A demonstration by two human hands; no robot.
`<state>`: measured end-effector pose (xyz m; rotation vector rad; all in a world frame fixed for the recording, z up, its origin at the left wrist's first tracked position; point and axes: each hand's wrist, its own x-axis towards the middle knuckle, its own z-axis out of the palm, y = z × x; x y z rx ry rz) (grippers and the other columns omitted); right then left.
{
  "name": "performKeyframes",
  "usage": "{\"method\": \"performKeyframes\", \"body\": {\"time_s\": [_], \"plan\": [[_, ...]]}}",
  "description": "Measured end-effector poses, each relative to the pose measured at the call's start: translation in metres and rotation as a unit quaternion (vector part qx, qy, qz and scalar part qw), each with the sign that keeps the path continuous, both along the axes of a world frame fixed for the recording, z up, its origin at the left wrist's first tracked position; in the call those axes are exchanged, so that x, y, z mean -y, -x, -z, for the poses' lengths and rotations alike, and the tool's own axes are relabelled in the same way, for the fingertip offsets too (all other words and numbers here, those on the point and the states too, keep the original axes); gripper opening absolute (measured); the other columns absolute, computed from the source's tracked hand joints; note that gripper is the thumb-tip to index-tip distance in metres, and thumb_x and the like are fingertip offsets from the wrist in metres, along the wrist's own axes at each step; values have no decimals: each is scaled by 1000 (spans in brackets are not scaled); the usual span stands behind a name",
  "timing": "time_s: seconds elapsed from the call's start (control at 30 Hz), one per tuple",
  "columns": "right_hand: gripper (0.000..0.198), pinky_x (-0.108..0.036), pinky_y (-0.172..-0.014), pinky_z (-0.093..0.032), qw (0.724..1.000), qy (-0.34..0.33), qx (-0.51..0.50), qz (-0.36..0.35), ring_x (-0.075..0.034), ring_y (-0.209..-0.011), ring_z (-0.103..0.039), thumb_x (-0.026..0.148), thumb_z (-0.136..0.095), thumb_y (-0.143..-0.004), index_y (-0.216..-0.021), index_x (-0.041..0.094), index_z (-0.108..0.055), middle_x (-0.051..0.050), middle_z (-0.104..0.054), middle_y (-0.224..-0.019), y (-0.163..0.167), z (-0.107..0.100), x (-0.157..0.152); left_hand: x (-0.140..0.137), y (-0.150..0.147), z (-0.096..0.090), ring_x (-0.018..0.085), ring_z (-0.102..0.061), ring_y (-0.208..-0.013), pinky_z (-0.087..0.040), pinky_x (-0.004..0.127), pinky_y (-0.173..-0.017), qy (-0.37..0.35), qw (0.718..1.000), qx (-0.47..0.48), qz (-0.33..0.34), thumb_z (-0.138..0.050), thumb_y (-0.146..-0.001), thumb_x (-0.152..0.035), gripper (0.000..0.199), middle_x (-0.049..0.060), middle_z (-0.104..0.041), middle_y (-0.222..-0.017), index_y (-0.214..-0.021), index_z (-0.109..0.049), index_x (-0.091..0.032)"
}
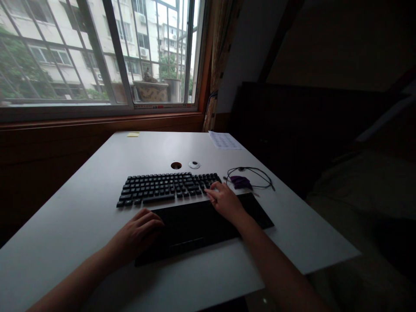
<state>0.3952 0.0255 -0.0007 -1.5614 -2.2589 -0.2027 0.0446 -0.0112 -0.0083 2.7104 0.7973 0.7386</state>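
A black keyboard base (195, 221) lies on the white table, its top dark with no keycaps that I can make out. My left hand (141, 229) rests over the base's left end, fingers curled together and gripping it. Behind the base, black keycaps (156, 187) are laid out in rows like a full keyboard. My right hand (224, 199) reaches across the base to the right end of these rows. Its thumb and fingers are drawn together in a pinch at the keycaps' near edge; anything between the fingertips is too small to tell.
On the white table (81, 195), a coiled black cable (264, 175) and a purple cloth-like item (241, 182) lie right of the keycaps. Farther back are a cable hole (176, 165), a round white cover (194, 164), a printed sheet (225, 141) and a yellow note (133, 134).
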Motion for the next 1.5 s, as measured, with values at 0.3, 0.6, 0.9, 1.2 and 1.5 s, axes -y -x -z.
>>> {"method": "performKeyframes", "body": {"time_s": [0.3,0.6,0.9,1.2,1.5], "plan": [[28,-37,-89,-47,1000,3,8,1,-23,-99,-52,24,-54,-94,-117,27,-70,-7,-60,-110,0,-1,0,0,0,0,21,-55,-96,-50,36,-84,3,1000,-1,-1,-50,-97,-17,16,7,-64,-104,-109,-61,-20],[29,-37,-88,-47,1000,11,10,0,-23,-100,-53,23,-55,-94,-117,28,-70,-8,-59,-111,1,-2,0,2,-1,-5,20,-56,-94,-51,35,-83,-2,1000,6,-5,-51,-96,-17,16,7,-65,-103,-107,-63,-21],[29,-36,-88,-47,1000,13,7,-9,-22,-100,-52,23,-53,-95,-117,27,-70,-8,-59,-110,2,-3,0,0,0,-1,20,-56,-95,-51,35,-85,5,1000,5,-4,-52,-96,-18,16,7,-66,-104,-107,-63,-21],[28,-37,-88,-47,1000,12,4,-18,-22,-101,-52,29,-54,-95,-118,26,-69,-8,-58,-112,3,-3,1,2,-1,-4,21,-56,-96,-51,35,-84,9,1000,5,-3,-50,-97,-17,17,7,-65,-104,-108,-62,-21],[29,-37,-88,-48,1000,19,18,-13,-23,-101,-53,31,-54,-95,-119,26,-69,-8,-59,-113,8,-6,3,0,0,-2,20,-57,-94,-51,34,-84,0,1000,10,-4,-52,-96,-18,16,7,-66,-103,-107,-63,-21]]}}
